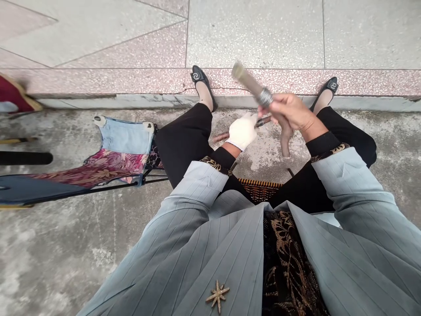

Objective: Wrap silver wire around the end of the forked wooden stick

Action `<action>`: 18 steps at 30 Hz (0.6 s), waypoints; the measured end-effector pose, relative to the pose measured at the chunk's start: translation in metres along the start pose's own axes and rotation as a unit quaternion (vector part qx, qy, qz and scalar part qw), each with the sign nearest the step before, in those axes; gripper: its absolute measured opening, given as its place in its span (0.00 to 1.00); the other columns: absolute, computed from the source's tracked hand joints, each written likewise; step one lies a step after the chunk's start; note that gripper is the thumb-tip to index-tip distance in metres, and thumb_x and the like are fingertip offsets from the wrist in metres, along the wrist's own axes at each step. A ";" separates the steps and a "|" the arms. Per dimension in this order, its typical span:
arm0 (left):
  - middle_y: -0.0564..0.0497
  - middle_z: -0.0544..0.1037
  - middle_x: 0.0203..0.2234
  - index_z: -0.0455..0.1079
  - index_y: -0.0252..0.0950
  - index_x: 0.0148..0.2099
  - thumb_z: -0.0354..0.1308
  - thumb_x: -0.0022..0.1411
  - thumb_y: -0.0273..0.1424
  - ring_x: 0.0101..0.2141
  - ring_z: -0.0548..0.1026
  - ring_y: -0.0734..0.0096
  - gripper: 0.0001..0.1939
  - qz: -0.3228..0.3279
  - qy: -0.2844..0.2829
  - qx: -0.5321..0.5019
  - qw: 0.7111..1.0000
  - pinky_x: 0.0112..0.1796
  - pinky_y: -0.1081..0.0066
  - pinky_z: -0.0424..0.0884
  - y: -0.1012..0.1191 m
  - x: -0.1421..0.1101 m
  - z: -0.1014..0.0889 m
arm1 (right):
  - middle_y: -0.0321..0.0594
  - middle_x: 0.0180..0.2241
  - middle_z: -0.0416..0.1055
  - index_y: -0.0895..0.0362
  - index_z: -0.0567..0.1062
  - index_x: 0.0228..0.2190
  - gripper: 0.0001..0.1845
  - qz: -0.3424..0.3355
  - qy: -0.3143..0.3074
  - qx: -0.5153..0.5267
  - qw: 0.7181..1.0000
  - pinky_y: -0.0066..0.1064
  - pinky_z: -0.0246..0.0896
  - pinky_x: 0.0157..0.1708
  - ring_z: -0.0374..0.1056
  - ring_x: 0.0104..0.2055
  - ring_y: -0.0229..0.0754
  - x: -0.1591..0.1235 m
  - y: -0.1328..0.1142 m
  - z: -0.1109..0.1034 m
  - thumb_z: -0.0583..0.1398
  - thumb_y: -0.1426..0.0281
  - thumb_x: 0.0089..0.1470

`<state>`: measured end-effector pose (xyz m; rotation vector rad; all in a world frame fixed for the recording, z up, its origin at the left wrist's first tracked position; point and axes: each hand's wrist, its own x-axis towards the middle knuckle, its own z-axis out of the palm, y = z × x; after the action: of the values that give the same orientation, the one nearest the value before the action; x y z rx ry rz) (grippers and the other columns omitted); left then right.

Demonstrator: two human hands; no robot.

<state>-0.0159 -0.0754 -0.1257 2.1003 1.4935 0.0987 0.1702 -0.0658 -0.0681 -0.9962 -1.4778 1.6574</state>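
Observation:
I sit with my knees apart over a concrete floor. My left hand, in a white glove, is closed around a thin brown rod that points left and slightly down. My bare right hand grips a brownish tool with a silver metal band. The tool's pale upper end points up and left and is blurred by motion. A curved brown handle part hangs down below my right fist. The two hands are close together, almost touching between my knees.
A folding stool with a denim and floral fabric seat stands to my left. A woven wicker seat edge shows between my legs. A pink terrazzo step runs across ahead, with my black shoes resting against it.

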 end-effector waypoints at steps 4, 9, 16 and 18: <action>0.43 0.78 0.50 0.74 0.41 0.58 0.61 0.65 0.32 0.48 0.78 0.55 0.19 0.036 0.037 0.008 0.999 0.48 0.62 0.71 -0.004 -0.002 0.000 | 0.43 0.43 0.80 0.48 0.78 0.35 0.21 -0.025 0.205 0.103 0.973 0.36 0.67 0.24 0.74 0.49 0.52 0.001 -0.005 -0.028 0.67 0.46 0.49; 0.46 0.79 0.48 0.75 0.38 0.55 0.62 0.61 0.29 0.49 0.77 0.57 0.18 0.099 0.053 -0.067 0.991 0.50 0.64 0.70 -0.015 0.001 0.001 | 0.38 0.49 0.79 0.44 0.77 0.36 0.20 0.009 0.255 0.091 0.963 0.42 0.68 0.31 0.69 0.57 0.54 0.000 -0.007 -0.048 0.68 0.46 0.47; 0.46 0.79 0.48 0.68 0.35 0.58 0.61 0.59 0.31 0.45 0.77 0.61 0.25 0.075 0.078 -0.252 0.962 0.48 0.62 0.72 -0.031 0.011 0.011 | 0.41 0.42 0.80 0.42 0.75 0.33 0.25 0.004 0.266 0.092 0.959 0.44 0.55 0.44 0.54 0.63 0.54 -0.001 0.016 -0.094 0.65 0.37 0.45; 0.44 0.78 0.49 0.66 0.35 0.61 0.59 0.61 0.32 0.45 0.77 0.61 0.26 0.030 0.086 -0.299 0.950 0.48 0.61 0.74 -0.037 0.017 0.019 | 0.44 0.39 0.80 0.42 0.75 0.34 0.30 0.019 0.204 0.062 0.977 0.45 0.53 0.45 0.49 0.66 0.56 -0.002 0.015 -0.097 0.61 0.31 0.44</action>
<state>-0.0342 -0.0594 -0.1635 1.6677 1.2807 0.6842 0.2569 -0.0248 -0.0879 -1.2138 -1.0781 1.4421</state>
